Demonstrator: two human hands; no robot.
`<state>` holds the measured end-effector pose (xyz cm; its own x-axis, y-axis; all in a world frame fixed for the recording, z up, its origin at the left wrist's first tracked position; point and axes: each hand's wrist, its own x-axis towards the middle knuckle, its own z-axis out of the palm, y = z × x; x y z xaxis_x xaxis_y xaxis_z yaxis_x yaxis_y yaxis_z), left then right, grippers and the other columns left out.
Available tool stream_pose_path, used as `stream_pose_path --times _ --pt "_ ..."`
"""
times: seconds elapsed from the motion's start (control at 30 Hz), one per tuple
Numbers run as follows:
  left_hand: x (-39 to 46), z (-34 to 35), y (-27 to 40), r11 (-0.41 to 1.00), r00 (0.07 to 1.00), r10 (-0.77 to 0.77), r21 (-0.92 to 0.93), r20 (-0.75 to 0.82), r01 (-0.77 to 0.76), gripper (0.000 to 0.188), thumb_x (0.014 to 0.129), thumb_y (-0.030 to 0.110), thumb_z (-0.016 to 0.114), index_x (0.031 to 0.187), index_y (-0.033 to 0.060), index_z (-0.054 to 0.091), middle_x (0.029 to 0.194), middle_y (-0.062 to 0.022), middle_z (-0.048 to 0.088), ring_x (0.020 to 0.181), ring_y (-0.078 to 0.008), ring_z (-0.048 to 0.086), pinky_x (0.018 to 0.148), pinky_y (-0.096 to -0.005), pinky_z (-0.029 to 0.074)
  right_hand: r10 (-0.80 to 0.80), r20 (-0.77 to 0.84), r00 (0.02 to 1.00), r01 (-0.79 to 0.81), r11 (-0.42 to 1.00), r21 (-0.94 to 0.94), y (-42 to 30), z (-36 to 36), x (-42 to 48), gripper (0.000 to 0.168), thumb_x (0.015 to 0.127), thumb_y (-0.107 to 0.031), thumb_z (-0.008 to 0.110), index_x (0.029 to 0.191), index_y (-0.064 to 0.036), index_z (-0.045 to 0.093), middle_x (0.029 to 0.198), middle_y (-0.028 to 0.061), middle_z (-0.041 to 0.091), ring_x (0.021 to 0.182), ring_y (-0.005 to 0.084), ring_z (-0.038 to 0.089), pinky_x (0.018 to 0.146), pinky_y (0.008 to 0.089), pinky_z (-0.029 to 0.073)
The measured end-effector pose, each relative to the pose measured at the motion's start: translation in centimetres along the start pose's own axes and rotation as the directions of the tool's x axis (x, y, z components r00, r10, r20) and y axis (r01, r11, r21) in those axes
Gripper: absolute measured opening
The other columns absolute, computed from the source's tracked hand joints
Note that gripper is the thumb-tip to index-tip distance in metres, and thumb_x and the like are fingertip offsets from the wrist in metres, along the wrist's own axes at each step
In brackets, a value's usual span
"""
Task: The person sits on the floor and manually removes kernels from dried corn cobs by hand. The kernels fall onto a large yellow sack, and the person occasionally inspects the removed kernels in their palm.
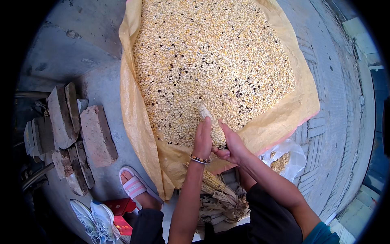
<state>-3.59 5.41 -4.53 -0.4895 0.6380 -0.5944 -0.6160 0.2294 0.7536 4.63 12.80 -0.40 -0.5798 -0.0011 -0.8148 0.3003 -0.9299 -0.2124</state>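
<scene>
Both of my hands hold one corn cob (218, 134) over the near edge of a large spread of loose corn kernels (213, 61). The cob's far tip is bare of kernels, while pale kernels cover its nearer part. My left hand (203, 137), with a bracelet at its wrist, presses along the cob's left side. My right hand (232, 145) grips its right side and lower end. Under the kernels lies a yellowish woven plastic sheet (134, 100). Below my hands, partly behind my left forearm, are unshelled corn cobs (213, 180) with dry husks (225, 204).
Broken bricks (97, 135) are piled at the left on the concrete floor. Sneakers (97, 221) and a red box (120, 207) sit at lower left, near my sandalled foot (135, 186). A clear plastic bag (294, 158) with yellowish bits lies right of my right forearm.
</scene>
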Motion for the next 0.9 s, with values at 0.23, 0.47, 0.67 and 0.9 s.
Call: stream_pose_path --times 0.23,0.47,0.67,0.9 --pt "0.0 -0.5 0.9 0.982 0.979 -0.063 -0.165 0.193 0.096 0.071 0.09 0.06 0.019 0.116 0.0003 0.046 0.093 -0.0057 0.058 0.076 -0.0108 0.056 0.063 -0.0236 0.047 0.021 0.191 0.981 -0.057 0.981 0.186 -0.6 -0.7 0.0 0.051 0.091 -0.057 0.031 0.093 -0.01 0.051 0.058 0.0092 0.049 0.029 0.0069 0.025 0.028 0.0191 0.016" --pt "-0.5 -0.5 1.4 0.959 0.97 -0.01 -0.274 0.244 0.078 0.066 0.093 0.055 0.02 0.112 -0.0004 0.05 0.098 -0.0054 0.057 0.085 -0.0113 0.053 0.074 -0.0249 0.042 0.07 0.222 0.973 -0.125 0.962 0.245 -0.7 -1.3 0.1 0.059 0.088 -0.062 0.033 0.093 -0.007 0.052 0.057 0.0086 0.049 0.029 0.005 0.026 0.026 0.0168 0.017" --pt "-0.2 -1.4 0.6 0.979 0.99 0.051 -0.203 0.132 -0.023 0.038 0.097 0.036 0.037 0.092 0.004 0.057 0.071 0.0027 0.054 0.061 -0.0052 0.046 0.055 -0.0213 0.037 0.05 0.386 0.921 -0.145 0.964 0.223 -1.0 -1.9 0.4 0.058 0.09 -0.059 0.031 0.093 -0.006 0.053 0.062 0.0094 0.053 0.032 0.0072 0.033 0.027 0.0175 0.022" --pt "0.0 -0.7 2.0 0.954 0.962 0.258 0.178 -0.088 -0.24 0.03 0.094 0.028 0.047 0.088 0.0006 0.059 0.067 0.0052 0.049 0.058 -0.0018 0.038 0.05 -0.0198 0.032 -0.18 0.022 0.983 0.182 0.973 -0.139 -0.8 -0.4 -0.4 0.047 0.091 -0.056 0.035 0.1 -0.013 0.051 0.065 0.0069 0.053 0.042 0.0061 0.039 0.035 0.0179 0.026"
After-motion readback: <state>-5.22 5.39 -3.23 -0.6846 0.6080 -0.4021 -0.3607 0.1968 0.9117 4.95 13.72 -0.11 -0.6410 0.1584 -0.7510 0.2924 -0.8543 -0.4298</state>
